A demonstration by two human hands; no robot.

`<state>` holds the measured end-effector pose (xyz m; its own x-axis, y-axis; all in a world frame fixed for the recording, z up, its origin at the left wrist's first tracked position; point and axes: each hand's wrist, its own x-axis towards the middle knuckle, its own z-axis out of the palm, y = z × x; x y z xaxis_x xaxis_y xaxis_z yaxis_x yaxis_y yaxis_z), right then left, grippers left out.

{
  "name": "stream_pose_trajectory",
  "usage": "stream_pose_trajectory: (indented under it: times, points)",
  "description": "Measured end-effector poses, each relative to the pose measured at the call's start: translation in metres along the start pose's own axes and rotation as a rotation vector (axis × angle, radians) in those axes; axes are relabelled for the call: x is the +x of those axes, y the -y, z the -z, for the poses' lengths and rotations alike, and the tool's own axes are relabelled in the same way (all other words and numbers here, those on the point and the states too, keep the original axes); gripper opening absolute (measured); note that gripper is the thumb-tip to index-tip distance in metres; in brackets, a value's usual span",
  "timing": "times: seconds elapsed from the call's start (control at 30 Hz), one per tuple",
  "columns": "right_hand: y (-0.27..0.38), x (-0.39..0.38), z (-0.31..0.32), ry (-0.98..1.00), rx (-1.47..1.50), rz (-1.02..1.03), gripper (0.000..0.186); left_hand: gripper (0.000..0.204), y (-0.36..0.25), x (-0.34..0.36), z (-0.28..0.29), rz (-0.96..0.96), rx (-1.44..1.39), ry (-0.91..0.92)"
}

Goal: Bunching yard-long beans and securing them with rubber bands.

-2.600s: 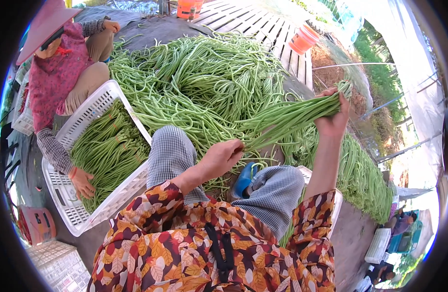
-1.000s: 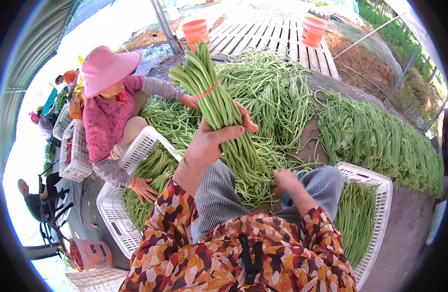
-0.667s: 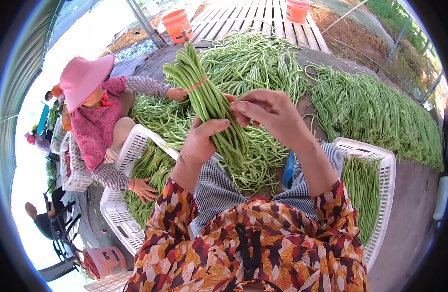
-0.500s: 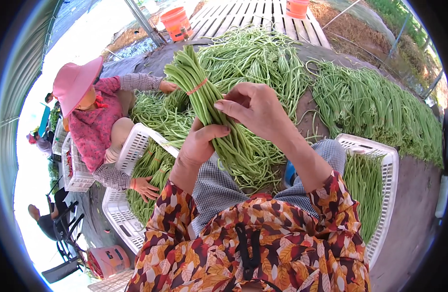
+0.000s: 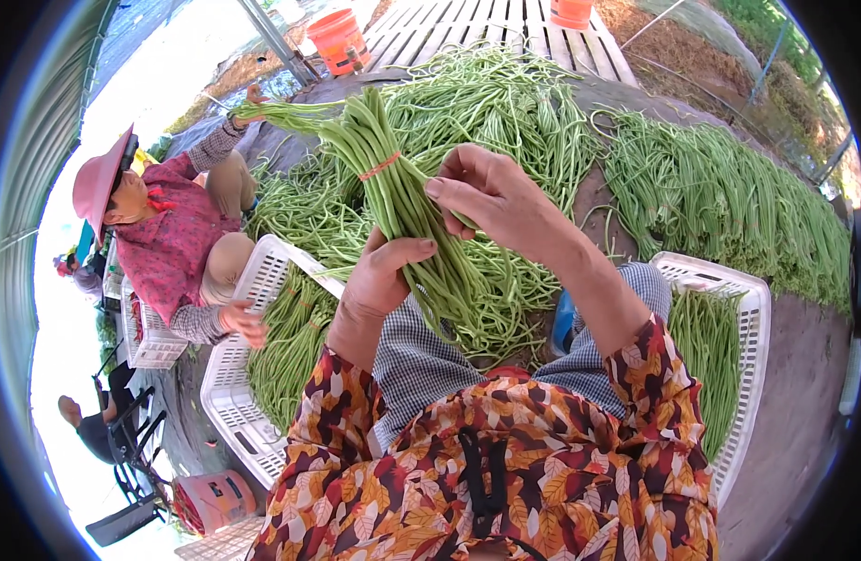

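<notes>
Upright before me is a bunch of long green beans (image 5: 370, 140), bound near its upper end by a thin red rubber band (image 5: 381, 167). My left hand (image 5: 379, 280) wraps round its middle, thumb across the front, and the loose ends hang below. On the bunch's right side, my right hand (image 5: 505, 210) has thumb and fingers bent together against the beans; what lies between them is partly hidden. A big heap of loose long beans (image 5: 505, 112) spreads behind and under the bunch.
White crates of beans stand left (image 5: 227, 393) and right (image 5: 753, 346) of my knees. Farther right lies another bean pile (image 5: 720, 196). At left sits a co-worker in a pink hat (image 5: 103, 182), holding beans up. Orange buckets (image 5: 337, 42) stand by a slatted platform (image 5: 468, 33).
The co-worker has leaned back and lifted some long beans from the heap; their other hand has come off the left crate's beans. My hands and the bunch have barely shifted.
</notes>
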<state>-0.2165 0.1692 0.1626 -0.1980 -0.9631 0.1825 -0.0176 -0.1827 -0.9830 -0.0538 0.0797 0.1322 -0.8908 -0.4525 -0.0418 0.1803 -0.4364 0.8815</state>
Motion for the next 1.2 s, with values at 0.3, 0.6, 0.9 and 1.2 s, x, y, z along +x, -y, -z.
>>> stream_pose_trajectory:
  times: [0.3,0.6,0.9,1.2]
  points:
    - [0.004,0.003,-0.010,-0.053,-0.268,0.072,0.020,0.024,0.010,-0.006,-0.013,-0.083,-0.055,-0.147]
    - [0.001,-0.022,-0.040,-0.215,-0.929,0.414,0.014,0.027,0.014,-0.023,-0.006,-0.212,0.013,-0.268]
    - [-0.030,-0.081,-0.020,0.093,-0.902,0.114,0.017,0.026,-0.008,-0.010,0.030,-0.388,-0.326,-0.251]
    - [-0.051,-0.048,0.053,-0.267,-0.705,-0.221,0.022,0.031,-0.045,-0.047,0.061,-0.424,-0.337,0.034]
